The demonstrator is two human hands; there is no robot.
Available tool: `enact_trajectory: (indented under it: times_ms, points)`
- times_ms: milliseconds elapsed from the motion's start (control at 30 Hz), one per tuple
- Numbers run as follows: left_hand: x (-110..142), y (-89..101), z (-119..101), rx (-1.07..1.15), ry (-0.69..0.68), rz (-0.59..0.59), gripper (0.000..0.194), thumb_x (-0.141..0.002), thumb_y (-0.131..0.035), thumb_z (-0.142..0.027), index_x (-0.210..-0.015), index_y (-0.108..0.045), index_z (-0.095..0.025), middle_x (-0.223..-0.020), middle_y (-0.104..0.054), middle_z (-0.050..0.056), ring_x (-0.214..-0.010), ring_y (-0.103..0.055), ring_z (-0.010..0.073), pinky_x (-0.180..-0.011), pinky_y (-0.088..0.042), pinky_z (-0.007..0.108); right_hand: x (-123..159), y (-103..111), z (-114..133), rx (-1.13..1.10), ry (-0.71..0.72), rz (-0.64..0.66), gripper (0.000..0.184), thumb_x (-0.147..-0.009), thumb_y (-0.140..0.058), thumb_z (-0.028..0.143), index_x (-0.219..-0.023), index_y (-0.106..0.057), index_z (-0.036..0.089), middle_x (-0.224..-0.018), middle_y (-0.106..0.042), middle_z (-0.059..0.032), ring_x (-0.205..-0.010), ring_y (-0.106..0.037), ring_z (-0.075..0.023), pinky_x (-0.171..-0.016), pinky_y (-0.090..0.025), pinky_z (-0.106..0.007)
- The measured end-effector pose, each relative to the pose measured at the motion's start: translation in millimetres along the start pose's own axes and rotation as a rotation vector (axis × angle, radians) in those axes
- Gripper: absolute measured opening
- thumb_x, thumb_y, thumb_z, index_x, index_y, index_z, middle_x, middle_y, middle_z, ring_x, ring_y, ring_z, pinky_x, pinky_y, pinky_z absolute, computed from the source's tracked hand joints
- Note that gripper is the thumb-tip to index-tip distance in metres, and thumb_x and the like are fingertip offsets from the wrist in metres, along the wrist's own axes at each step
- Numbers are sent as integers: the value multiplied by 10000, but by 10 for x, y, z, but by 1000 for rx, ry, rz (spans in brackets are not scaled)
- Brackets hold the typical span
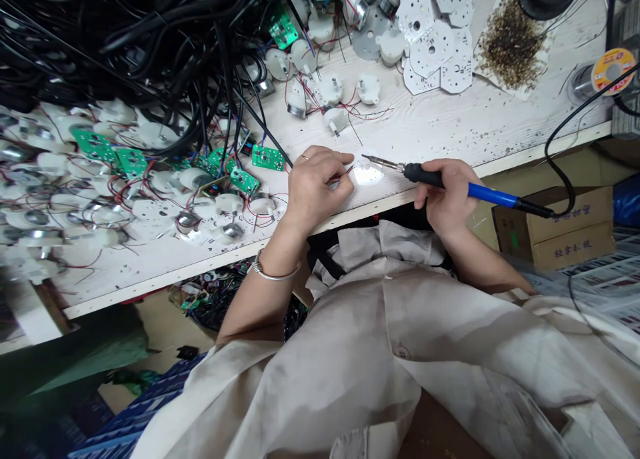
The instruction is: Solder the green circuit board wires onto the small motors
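Observation:
My right hand (453, 195) is closed round the blue and black handle of a soldering iron (490, 195). Its metal tip points left, above a small white LED board (369, 171) lying near the table's front edge. At the left side of that board is my left hand (320, 185), its thumb and fingers pinched on what looks like a thin reddish wire, mostly hidden by the fingers. The left index finger reaches to the board's edge. A black cable (265, 129) runs from the pile to behind the left hand.
Black cables (150, 32) heap at the back left, above white motors (165, 132) and green circuit boards (269, 157). White LED boards (433, 42) are stacked behind. Dark residue (515, 45) lies on a sheet beside a solder spool (613, 72). A cardboard box (555, 229) stands below right.

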State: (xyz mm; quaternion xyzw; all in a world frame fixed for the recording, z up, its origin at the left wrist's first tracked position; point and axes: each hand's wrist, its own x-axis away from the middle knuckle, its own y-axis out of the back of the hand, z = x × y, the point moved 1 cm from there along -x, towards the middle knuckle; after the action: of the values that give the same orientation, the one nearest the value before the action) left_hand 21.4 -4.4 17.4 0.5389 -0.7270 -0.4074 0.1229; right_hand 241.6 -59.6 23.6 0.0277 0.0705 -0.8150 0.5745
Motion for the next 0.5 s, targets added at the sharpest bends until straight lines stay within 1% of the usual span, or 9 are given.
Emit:
enact_trajectory:
  times_ms: [67, 133, 200, 233, 300, 333, 400, 467, 500]
  points:
    - [-3, 6, -6, -4, -5, -1, 138, -801, -597, -126, -700, -593, -220, -967, -793, -4, -954, -709, 199, -879, -565, 398, 36, 30, 4, 17, 77, -81, 331, -1005, -519, 490, -895, -692, 231, -517, -560, 88, -362, -521, -69, -360, -411, -195]
    - [-11, 10, -12, -12, -16, -2, 140, -805, -593, -128, -699, -592, -220, -968, -794, -4, -953, -712, 198, -874, -570, 396, 63, 30, -6, 58, 126, -110, 243, -1004, -545, 448, -1013, -688, 252, -615, -640, 82, -443, -611, -78, -450, -512, -211]
    - [-20, 13, -16, -25, -27, 2, 141, -811, -591, -130, -703, -594, -220, -970, -795, -2, -949, -715, 199, -871, -574, 393, 72, -12, -36, 111, 148, -69, 235, -997, -576, 402, -1192, -639, 286, -812, -732, 54, -641, -731, -100, -644, -621, -251]
    - [-22, 15, -17, -35, -33, 6, 138, -814, -591, -133, -706, -595, -219, -971, -795, 0, -946, -716, 199, -869, -574, 391, 70, -46, -57, 150, 165, -27, 286, -996, -582, 389, -1267, -598, 301, -927, -750, 29, -781, -767, -119, -752, -645, -281]
    - [-20, 29, -18, -60, -51, 17, 130, -821, -584, -139, -719, -600, -218, -981, -795, 9, -945, -715, 202, -862, -573, 385, 60, -122, -107, 265, 242, 73, 344, -1006, -551, 404, -1336, -540, 309, -1102, -723, -25, -1011, -757, -161, -892, -644, -343]
    - [-14, 42, -20, -76, -66, 30, 128, -829, -579, -144, -727, -604, -217, -994, -794, 15, -950, -713, 204, -861, -571, 381, 54, -155, -133, 343, 286, 117, 345, -1012, -528, 424, -1336, -531, 307, -1141, -697, -44, -1068, -736, -178, -921, -639, -369]
    - [1, 85, -29, -122, -94, 79, 131, -873, -575, -181, -756, -624, -216, -1027, -789, 25, -964, -710, 210, -874, -562, 384, 50, -199, -189, 509, 338, 185, 341, -1022, -470, 472, -1314, -528, 307, -1155, -654, -61, -1088, -707, -206, -919, -636, -402]
    - [-2, 146, -46, -172, -103, 118, 143, -938, -583, -271, -830, -660, -219, -1057, -780, 36, -983, -704, 219, -893, -546, 395, 57, -212, -238, 616, 335, 217, 356, -1029, -420, 506, -1312, -520, 314, -1162, -629, -65, -1058, -699, -218, -890, -635, -407]
    - [-21, 179, -57, -198, -98, 114, 159, -967, -579, -322, -889, -677, -223, -1072, -773, 41, -997, -699, 225, -899, -535, 401, 65, -211, -257, 644, 324, 227, 366, -1032, -402, 511, -1324, -510, 319, -1174, -617, -65, -1050, -696, -219, -876, -633, -401]
